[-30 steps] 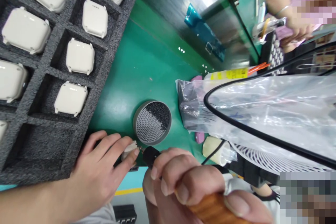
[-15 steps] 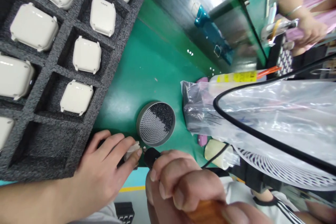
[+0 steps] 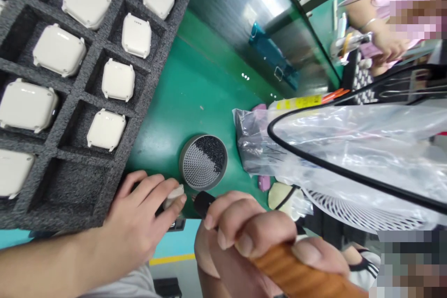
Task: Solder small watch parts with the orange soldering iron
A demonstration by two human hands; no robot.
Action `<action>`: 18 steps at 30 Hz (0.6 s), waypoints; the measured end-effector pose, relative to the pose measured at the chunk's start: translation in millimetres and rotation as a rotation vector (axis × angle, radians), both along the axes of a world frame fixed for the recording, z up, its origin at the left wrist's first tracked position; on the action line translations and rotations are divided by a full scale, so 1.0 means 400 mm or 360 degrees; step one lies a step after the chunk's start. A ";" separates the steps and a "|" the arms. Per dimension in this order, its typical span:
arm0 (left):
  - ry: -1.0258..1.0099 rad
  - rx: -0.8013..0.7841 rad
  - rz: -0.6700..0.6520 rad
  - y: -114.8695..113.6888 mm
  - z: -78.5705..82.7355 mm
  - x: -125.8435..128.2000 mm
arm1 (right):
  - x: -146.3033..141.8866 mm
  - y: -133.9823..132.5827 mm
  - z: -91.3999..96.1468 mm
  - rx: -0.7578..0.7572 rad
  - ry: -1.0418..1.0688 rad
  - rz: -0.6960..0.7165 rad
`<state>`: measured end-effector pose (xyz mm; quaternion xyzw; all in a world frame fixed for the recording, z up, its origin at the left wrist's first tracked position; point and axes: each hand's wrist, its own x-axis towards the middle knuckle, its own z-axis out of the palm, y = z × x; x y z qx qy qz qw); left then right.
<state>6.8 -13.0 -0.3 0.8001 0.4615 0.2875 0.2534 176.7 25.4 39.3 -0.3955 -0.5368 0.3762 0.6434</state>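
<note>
White case (image 3: 175, 192), one, mostly covered: pinched between thumb and fingers of the left hand (image 3: 139, 214), at the near edge of a green tabletop (image 3: 188, 102), close to the tray's corner. Wooden-handled driver (image 3: 296, 272), one: clamped in the right hand (image 3: 251, 228), fingers curled round the handle; black collar (image 3: 203, 203) foremost, tip directed toward the case, a small gap between. Round grey dish (image 3: 193, 170), one: on the tabletop just beyond the two hands, dimpled floor partly covered with small black pieces (image 3: 213, 149). Dark foam tray (image 3: 73, 184), one: at left, several similar white cases lying in its pockets. Clear plastic bag (image 3: 335, 139), one: right of the dish, black cable (image 3: 349, 174) crossing over it. Translucent blue strip (image 3: 274, 56), one: farther off. Co-worker's hand (image 3: 387, 42): upper right
</note>
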 end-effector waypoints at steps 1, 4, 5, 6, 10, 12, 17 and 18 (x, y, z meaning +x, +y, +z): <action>-0.0001 -0.0007 -0.0005 0.000 0.001 -0.001 | -0.002 0.000 0.001 0.0059 0.0006 -0.0038; -0.0006 -0.0034 0.0012 0.003 0.011 -0.001 | 0.005 0.005 0.026 0.0161 -0.0002 0.0019; -0.0024 -0.0050 0.0034 0.004 0.016 0.000 | 0.008 0.005 0.040 0.0141 -0.0020 0.0066; -0.0053 -0.0064 0.0068 0.006 0.021 0.001 | 0.010 0.004 0.053 0.0098 -0.0040 0.0101; -0.0186 -0.0111 0.0182 0.015 0.032 0.010 | 0.000 -0.014 0.084 -0.0152 -0.0040 0.0029; -0.0245 -0.0128 0.0211 0.018 0.031 0.014 | -0.010 -0.025 0.079 -0.0103 0.0039 0.0030; -0.0363 -0.0117 0.0234 0.017 0.027 0.014 | -0.013 -0.046 0.063 -0.0200 0.0094 -0.0009; -0.0369 -0.0116 0.0233 0.016 0.025 0.014 | -0.011 -0.049 0.063 -0.0201 0.0097 -0.0001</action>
